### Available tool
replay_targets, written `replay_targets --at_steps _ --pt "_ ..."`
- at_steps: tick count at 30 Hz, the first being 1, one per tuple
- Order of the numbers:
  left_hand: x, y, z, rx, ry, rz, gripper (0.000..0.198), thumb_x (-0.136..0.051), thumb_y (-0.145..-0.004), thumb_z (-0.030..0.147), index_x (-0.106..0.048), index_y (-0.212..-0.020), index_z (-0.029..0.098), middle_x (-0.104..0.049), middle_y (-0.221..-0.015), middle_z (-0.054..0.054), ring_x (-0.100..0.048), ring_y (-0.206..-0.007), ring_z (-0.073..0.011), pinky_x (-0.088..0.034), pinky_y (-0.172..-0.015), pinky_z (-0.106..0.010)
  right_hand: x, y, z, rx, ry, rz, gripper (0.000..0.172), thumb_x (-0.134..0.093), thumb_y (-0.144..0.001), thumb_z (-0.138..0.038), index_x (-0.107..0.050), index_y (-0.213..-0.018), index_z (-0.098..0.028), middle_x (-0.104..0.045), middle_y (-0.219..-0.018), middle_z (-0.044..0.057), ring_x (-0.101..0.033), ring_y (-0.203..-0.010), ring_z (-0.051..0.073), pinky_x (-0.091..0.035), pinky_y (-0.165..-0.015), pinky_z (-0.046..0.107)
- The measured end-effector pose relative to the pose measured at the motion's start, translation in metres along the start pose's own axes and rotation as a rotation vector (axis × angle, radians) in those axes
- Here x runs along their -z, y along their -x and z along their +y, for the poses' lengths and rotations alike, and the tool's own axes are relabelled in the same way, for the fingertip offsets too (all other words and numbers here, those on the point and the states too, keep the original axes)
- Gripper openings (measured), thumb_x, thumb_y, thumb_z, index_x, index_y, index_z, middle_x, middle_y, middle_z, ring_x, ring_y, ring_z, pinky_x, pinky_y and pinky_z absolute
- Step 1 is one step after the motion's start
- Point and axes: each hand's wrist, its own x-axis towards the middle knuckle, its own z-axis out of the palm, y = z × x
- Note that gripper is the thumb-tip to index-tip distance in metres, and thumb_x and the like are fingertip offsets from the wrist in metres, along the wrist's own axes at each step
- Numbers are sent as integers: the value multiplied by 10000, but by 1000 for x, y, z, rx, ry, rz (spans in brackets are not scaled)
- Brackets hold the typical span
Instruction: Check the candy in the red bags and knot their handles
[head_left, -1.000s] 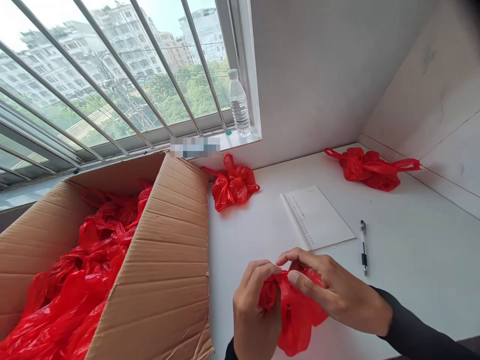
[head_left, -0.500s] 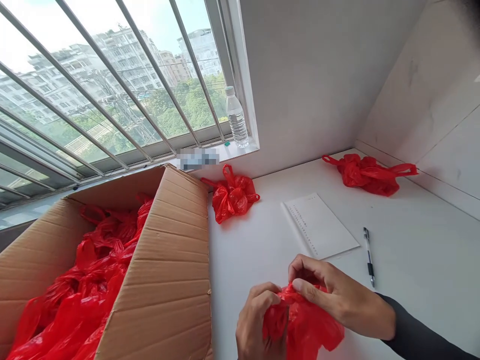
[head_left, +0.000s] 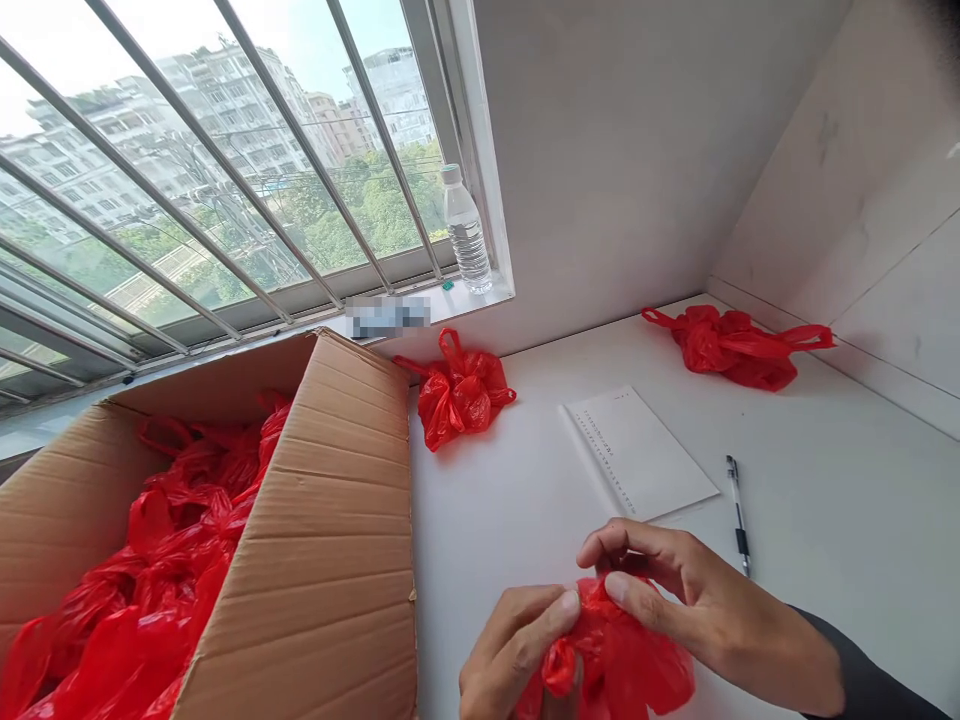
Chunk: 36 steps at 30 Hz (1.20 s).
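Near the bottom of the view, a crumpled red plastic bag (head_left: 622, 650) is between my two hands, above the white table (head_left: 495, 520). My left hand (head_left: 517, 650) grips its left side, fingers bent and thumb partly hidden by the plastic. From the right, my right hand (head_left: 697, 600) pinches the gathered top of the bag with thumb against curled fingers. A notebook (head_left: 645, 450) with printed lines lies just beyond my hands. To the right of it rests a black-and-clear pen (head_left: 738, 515).
On the left, an open cardboard box (head_left: 330, 540) holds many red plastic bags (head_left: 187, 560). One knotted red bag (head_left: 465, 395) sits beside the box, another red bag (head_left: 735, 345) by the back wall. A water bottle (head_left: 466, 235) stands on the sill by the barred window.
My right hand has shifted slightly right and down, its fingers a little further apart. My left hand has moved slightly left, and a red twist of plastic now shows by its thumb.
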Motion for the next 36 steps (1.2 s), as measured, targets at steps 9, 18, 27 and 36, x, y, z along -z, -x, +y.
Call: replay_targets --at_steps 9,18,27,36 --pt "7 -4 13 383 148 136 208 -604 -949 372 -789 -952 278 -737 -1114 -66 -618 -1157 -251 -466 -1032 -390 11 28 11 70 72 162 137 -533 -966 -304 -667 -941 -283 -578 -897 0 -562 -858 172 -459 -816 298" --pt "6 5 -25 670 279 442 314 -614 -917 512 -770 -959 243 -773 -983 -51 -691 -967 -199 -537 -910 -334 15 45 48 -73 88 214 156 -494 -980 -368 -593 -920 -263 -525 -875 0 -503 -810 179 -424 -756 310" --pt "-16 19 -16 621 172 17 531 -428 -989 521 -546 -1433 255 -498 -1530 -103 -403 -1443 -332 -369 -1166 -506 -10 30 53 -45 -17 155 198 -526 -998 -386 -557 -1132 -243 -627 -1069 36 -597 -994 199 -472 -946 369" --pt "4 -1 -55 694 -236 119 593 -288 -1021 575 -652 -1328 222 -613 -1421 -100 -455 -1413 -275 -295 -1206 -458 -11 38 80 -125 247 208 396 -407 -1024 -538 -698 -1019 -269 -549 -875 16 -497 -734 166 -360 -563 298"
